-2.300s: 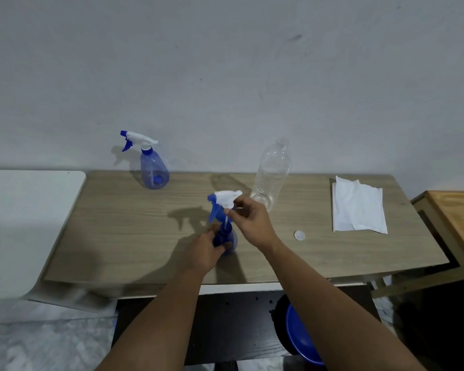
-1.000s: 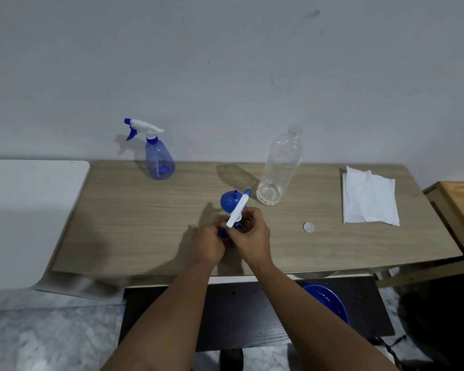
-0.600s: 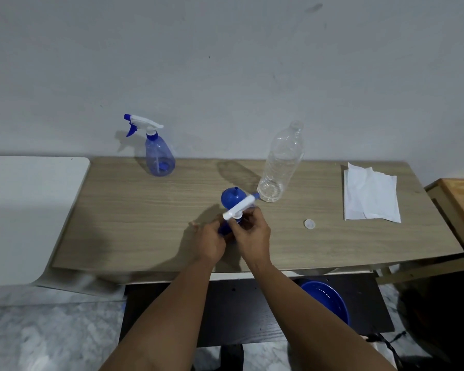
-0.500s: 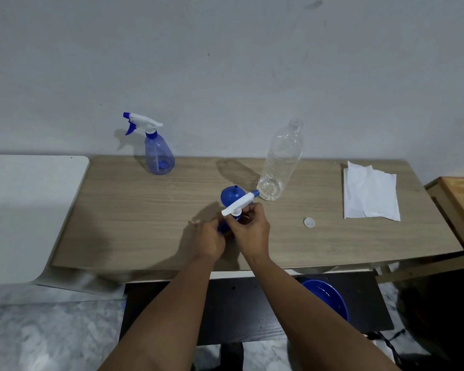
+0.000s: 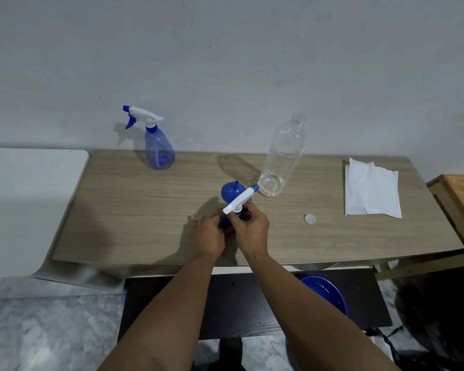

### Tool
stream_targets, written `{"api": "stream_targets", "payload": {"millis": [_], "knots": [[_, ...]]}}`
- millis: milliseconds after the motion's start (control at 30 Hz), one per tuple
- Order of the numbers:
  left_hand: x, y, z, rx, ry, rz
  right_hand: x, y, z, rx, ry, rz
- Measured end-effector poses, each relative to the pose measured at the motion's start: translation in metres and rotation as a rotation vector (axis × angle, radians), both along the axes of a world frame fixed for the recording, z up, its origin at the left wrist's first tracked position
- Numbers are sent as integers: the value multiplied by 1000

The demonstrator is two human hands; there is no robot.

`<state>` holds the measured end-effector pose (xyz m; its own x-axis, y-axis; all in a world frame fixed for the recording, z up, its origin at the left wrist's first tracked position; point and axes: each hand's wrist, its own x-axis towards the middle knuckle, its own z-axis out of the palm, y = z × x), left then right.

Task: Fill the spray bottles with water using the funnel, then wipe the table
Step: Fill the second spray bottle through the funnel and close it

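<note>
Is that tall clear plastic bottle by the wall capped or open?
Open. The tall clear plastic bottle stands upright with a bare neck, and a small white cap lies apart on the table.

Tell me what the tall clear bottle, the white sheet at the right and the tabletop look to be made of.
Tall clear bottle: thin transparent plastic, glossy, ribbed walls. White sheet: probably paper towel or tissue, matte, creased and folded. Tabletop: wood-look board, likely laminate, matte with straight printed-looking grain.
</note>
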<state>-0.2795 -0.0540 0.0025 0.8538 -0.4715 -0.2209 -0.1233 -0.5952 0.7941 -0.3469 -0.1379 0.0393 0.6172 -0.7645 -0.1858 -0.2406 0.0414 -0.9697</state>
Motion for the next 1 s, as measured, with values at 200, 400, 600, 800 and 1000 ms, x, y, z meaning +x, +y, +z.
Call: {"api": "stream_targets", "payload": {"millis": [200, 400, 600, 800, 1000], "knots": [[-10, -3, -4, 149, -173, 27, 0, -1, -3, -21, 3, -10], [-22, -6, 4, 132, -147, 116, 0, 3, -4, -18, -5, -20], [-27, -2, 12, 64, -84, 95, -5, 7, 0, -6, -13, -64], [-37, 43, 30, 43, -76, -274, -10, -7, 18, -85, 50, 32], [-18, 97, 65, 170, -264, -216, -4, 9, 70, -72, -35, 46]]}}
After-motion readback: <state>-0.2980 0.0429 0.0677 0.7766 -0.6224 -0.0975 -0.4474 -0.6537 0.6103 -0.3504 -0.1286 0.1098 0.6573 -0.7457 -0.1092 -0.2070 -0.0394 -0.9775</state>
